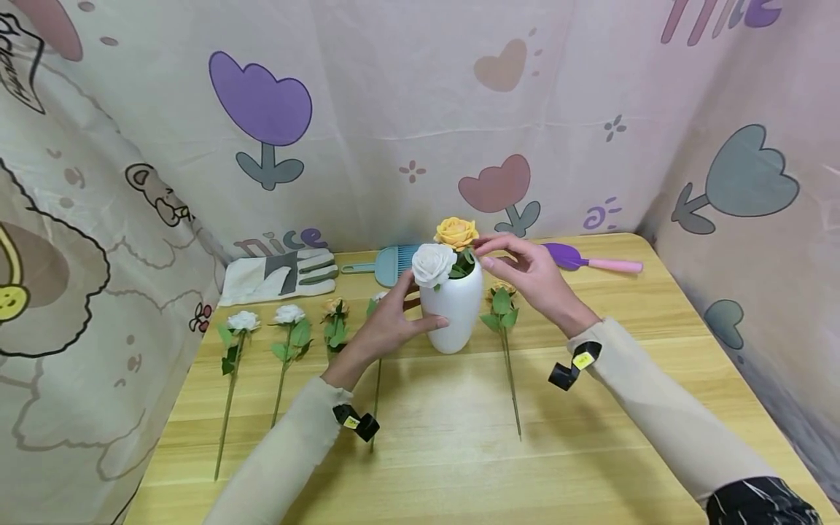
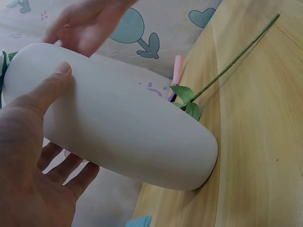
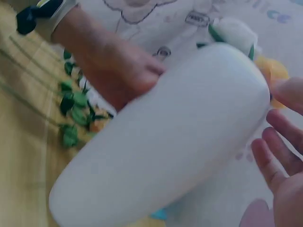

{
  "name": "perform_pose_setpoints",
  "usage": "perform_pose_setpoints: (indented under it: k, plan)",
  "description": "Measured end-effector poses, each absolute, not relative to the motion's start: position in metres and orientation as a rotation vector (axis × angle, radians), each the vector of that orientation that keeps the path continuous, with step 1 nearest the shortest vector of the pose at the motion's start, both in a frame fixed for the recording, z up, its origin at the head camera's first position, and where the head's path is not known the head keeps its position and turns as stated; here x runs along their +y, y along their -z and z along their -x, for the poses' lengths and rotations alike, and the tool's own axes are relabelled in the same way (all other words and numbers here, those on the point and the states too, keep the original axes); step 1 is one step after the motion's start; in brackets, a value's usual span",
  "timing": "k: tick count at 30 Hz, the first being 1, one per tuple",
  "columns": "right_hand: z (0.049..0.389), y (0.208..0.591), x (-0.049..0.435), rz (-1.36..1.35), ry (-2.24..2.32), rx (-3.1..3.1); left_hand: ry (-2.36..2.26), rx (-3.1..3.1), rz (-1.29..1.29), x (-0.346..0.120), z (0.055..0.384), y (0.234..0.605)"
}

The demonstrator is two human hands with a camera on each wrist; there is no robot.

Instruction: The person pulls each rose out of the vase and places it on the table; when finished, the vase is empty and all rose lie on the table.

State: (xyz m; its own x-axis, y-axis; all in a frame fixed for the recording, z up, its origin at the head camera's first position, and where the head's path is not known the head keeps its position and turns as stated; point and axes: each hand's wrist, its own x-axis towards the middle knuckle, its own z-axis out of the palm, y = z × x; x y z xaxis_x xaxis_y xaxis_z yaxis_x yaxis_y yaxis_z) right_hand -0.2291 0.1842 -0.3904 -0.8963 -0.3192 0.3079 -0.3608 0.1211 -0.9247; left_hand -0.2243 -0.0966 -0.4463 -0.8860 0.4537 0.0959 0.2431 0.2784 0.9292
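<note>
A white vase (image 1: pixel 454 310) stands on the table, with a white rose (image 1: pixel 434 265) and a yellow rose (image 1: pixel 456 232) in its mouth. My left hand (image 1: pixel 392 321) grips the vase from the left, its thumb across the front and the other fingers round the far side. At the right of the rim is my right hand (image 1: pixel 525 273), with relaxed, slightly spread fingers beside the yellow rose. In the right wrist view, its thumb overlaps the edge of that yellow rose (image 3: pixel 271 71). The stems inside the vase are hidden.
Several long-stemmed roses lie to the left, including a white rose (image 1: pixel 243 321); another yellow rose (image 1: pixel 502 292) lies right of the vase. Along the back are a work glove (image 1: pixel 278 275), a blue toothed tool (image 1: pixel 391 266) and a purple shovel (image 1: pixel 566 256) with a pink handle. Printed cloth surrounds the table (image 1: pixel 453 452).
</note>
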Motion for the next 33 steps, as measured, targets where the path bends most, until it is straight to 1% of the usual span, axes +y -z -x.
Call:
perform_pose_setpoints:
  k: [8,12,22,33]
  plan:
    - [0.241,0.377,0.167,-0.926,-1.709,-2.472,-1.667,2.34,-0.65,-0.097,0.223,0.446]
    - [0.246,0.376,0.164,-0.997,-1.671,-2.487,-1.672,2.34,-0.65,-0.097,0.223,0.446]
    - [0.242,0.369,0.159,-0.877,-1.887,-2.264,-1.682,2.327,-0.663,-0.099,0.224,0.446]
    - [0.243,0.339,0.159,-0.733,-2.035,-1.817,-1.675,2.349,-0.692,-0.099,0.224,0.447]
